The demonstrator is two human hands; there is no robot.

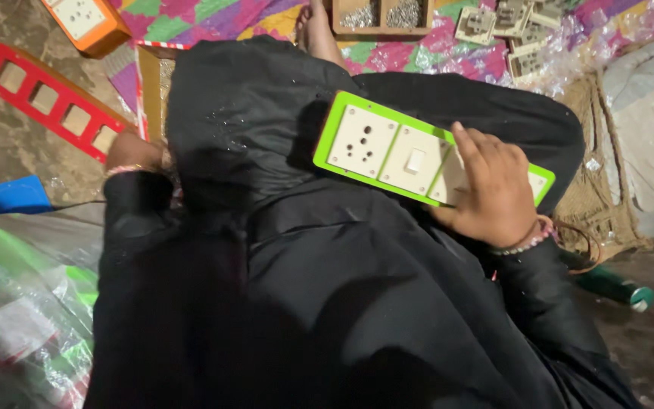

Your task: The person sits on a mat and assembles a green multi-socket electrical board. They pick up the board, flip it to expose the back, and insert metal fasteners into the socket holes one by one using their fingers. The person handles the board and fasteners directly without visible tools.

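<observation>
A green-framed switch board (387,148) with a cream socket and a cream rocker switch lies across my lap, on black cloth. My right hand (493,193) rests on its right end, fingers spread over the cream modules and thumb side under the frame, holding it. My left hand (134,151) reaches down past my left knee to the floor beside a red empty frame (47,98); its fingers are hidden behind the black sleeve and knee, so what they touch cannot be made out.
An orange-framed socket board (85,23) lies at the top left. A wooden tray of screws (380,19) and several loose cream switch modules (509,34) sit on a colourful mat ahead. Plastic bags (17,303) lie at the left, a green bottle (618,288) at the right.
</observation>
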